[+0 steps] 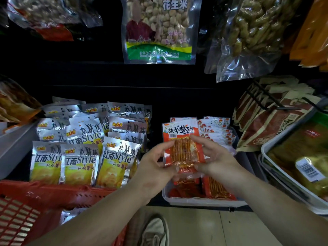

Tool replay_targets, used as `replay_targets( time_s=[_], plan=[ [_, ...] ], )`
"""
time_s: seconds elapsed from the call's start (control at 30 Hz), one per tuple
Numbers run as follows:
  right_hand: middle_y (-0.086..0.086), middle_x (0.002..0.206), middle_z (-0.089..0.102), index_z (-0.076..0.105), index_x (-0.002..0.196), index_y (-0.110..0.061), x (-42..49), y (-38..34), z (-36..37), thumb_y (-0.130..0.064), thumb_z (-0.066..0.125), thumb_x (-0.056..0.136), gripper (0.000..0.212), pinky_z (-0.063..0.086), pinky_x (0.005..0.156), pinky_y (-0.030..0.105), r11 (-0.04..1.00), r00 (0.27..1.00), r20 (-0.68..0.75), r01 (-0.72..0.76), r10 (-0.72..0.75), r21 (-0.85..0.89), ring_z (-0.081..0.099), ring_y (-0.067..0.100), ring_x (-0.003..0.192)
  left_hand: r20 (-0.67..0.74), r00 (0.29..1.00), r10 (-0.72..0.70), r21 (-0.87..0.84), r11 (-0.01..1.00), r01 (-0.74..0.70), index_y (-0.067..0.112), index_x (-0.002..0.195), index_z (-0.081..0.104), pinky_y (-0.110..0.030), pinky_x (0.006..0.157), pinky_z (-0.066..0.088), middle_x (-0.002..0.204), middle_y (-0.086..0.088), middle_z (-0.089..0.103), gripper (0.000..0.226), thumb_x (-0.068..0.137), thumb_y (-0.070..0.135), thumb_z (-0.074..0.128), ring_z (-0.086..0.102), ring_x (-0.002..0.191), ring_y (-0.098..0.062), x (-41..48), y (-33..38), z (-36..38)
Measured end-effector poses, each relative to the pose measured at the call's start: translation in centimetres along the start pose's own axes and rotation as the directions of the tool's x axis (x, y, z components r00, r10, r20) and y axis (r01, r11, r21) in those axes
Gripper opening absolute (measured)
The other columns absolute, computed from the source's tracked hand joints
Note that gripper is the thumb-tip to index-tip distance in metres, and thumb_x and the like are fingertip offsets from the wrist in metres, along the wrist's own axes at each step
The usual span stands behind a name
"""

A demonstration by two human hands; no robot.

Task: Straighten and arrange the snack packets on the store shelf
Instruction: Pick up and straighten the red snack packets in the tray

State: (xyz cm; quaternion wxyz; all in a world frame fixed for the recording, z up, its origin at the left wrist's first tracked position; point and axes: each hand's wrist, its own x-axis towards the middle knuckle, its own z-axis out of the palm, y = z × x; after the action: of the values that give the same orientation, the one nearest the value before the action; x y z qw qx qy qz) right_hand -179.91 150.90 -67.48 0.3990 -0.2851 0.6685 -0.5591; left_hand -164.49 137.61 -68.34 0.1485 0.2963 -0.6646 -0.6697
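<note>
Store shelf [177,96] background: left hand [154,167] and right hand [215,159] fingers pinch red spicy-strip packet [182,148] above white tray [204,201].

A single wide-angle head camera looks forward and down at the shelf [124,75], close above the left hand [156,164] and right hand [213,157], floor [248,228] at the bottom edge.

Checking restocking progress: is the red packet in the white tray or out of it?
Out. The left hand and right hand hold the red packet up over the white tray, where other red packets lie.
</note>
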Motion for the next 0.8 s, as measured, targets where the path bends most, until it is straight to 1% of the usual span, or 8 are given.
replay_targets(
  time_s=[0.17,0.3,0.4,0.5,0.6,0.67,0.77,0.8],
  plan=[
    [-0.005,0.119,0.074,0.057,0.138,-0.05,0.3,0.3,0.8,0.019,0.061,0.089,0.084,0.063,0.067,0.049,0.983,0.995,-0.04,0.082,-0.089,-0.163,0.076,0.026,0.091,-0.124,0.964,0.234,0.426,0.89,-0.161,0.042,0.138,0.059,-0.034,0.104,0.051,0.134,0.02,0.051,0.054,0.09,0.029,0.078,0.053,0.121,0.001,0.5,-0.2,-0.3],
    [-0.02,0.087,0.071,0.045,0.148,-0.051,-0.1,-0.1,1.5,0.015,0.059,0.088,0.09,0.056,0.066,0.029,0.925,0.972,0.103,0.231,-0.209,-0.303,0.072,0.01,0.076,-0.026,0.978,0.205,0.283,0.94,-0.189,0.045,0.137,0.056,-0.021,0.092,0.057,0.126,0.023,0.06,0.048,0.093,0.036,0.073,0.062,0.109,0.008,0.0,1.3,0.7],
    [-0.004,0.093,0.072,0.038,0.15,-0.057,-0.6,-0.6,2.3,0.001,0.067,0.088,0.09,0.057,0.091,0.04,0.932,0.96,0.186,0.256,-0.212,-0.258,0.072,0.022,0.094,-0.012,0.992,0.124,0.16,0.98,-0.12,0.043,0.118,0.058,-0.029,0.078,0.062,0.12,0.012,0.065,0.039,0.09,0.024,0.077,0.07,0.102,-0.012,0.1,0.7,0.7],
    [0.001,0.11,0.069,0.043,0.145,-0.057,-0.2,-0.5,2.4,0.001,0.067,0.093,0.082,0.056,0.085,0.029,0.963,0.971,-0.061,0.221,-0.232,-0.153,0.066,0.024,0.107,-0.047,0.993,0.108,0.124,0.987,-0.101,0.035,0.109,0.055,-0.026,0.07,0.058,0.112,0.002,0.067,0.043,0.088,0.005,0.076,0.071,0.091,-0.016,0.3,0.1,0.3],
    [-0.016,0.135,0.042,0.037,0.149,-0.055,0.0,-1.1,1.3,-0.021,0.074,0.094,0.074,0.045,0.077,0.005,0.884,0.943,-0.209,0.146,-0.261,-0.445,0.047,-0.006,0.119,-0.009,0.997,0.08,0.049,0.996,-0.08,0.025,0.118,0.051,-0.022,0.072,0.058,0.112,0.0,0.069,0.043,0.092,-0.005,0.067,0.073,0.093,-0.01,0.2,0.3,0.2],
    [-0.021,0.126,0.051,0.052,0.135,-0.046,0.3,-1.1,0.0,-0.021,0.077,0.093,0.055,0.042,0.079,0.0,0.899,0.965,-0.159,0.126,-0.21,-0.419,0.05,-0.02,0.107,0.039,0.996,0.075,0.037,0.996,-0.076,0.03,0.131,0.047,-0.021,0.076,0.059,0.118,0.007,0.07,0.053,0.095,-0.006,0.062,0.071,0.104,-0.006,0.1,0.5,0.4],
    [-0.02,0.081,0.072,0.068,0.094,-0.024,0.7,-1.3,-0.9,-0.01,0.073,0.096,0.015,0.059,0.073,0.021,0.961,0.977,-0.122,0.141,-0.174,-0.239,0.071,0.007,0.079,0.047,0.997,0.055,0.068,0.996,-0.058,0.036,0.138,0.042,-0.012,0.073,0.056,0.118,0.01,0.072,0.059,0.1,-0.006,0.056,0.071,0.102,0.001,0.2,0.5,0.6],
    [-0.02,0.07,0.068,0.066,0.088,-0.023,0.8,-1.1,-1.0,-0.01,0.072,0.097,0.017,0.035,0.059,0.019,0.948,0.972,-0.135,0.147,-0.191,-0.283,0.068,0.01,0.067,0.032,0.998,0.049,0.103,0.993,-0.052,0.035,0.138,0.044,-0.009,0.071,0.054,0.115,0.008,0.073,0.056,0.101,-0.005,0.054,0.071,0.099,0.003,0.4,0.4,0.6]
  ],
)
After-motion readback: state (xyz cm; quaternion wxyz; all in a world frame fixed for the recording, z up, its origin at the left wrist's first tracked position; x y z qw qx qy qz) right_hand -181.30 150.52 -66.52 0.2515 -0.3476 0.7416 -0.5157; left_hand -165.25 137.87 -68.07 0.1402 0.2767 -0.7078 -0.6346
